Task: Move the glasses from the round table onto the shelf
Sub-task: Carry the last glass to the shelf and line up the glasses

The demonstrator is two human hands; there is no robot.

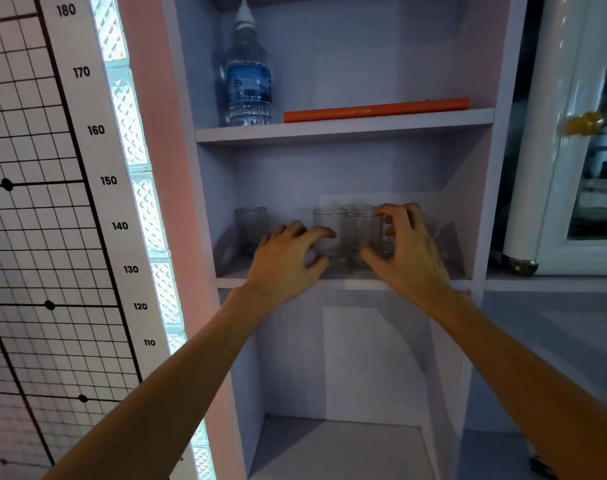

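Observation:
Several clear glasses stand on the middle shelf [233, 276] of a pale cabinet. One glass [251, 227] stands alone at the left. My left hand [284, 263] curls around a second glass [329, 223], thumb in front and fingers at its left side. My right hand [404, 252] wraps a third glass [361, 233] right beside it, thumb low in front and fingers over its right rim. Both held glasses rest on the shelf board. Another glass [357, 206] stands just behind them, mostly hidden. The round table is out of view.
On the shelf above stand a water bottle [248, 81] and a flat orange book [376, 110]. The compartment below [340, 445] is open. A height chart [98, 168] hangs at the left, and a white glass-door cabinet [572, 150] stands at the right.

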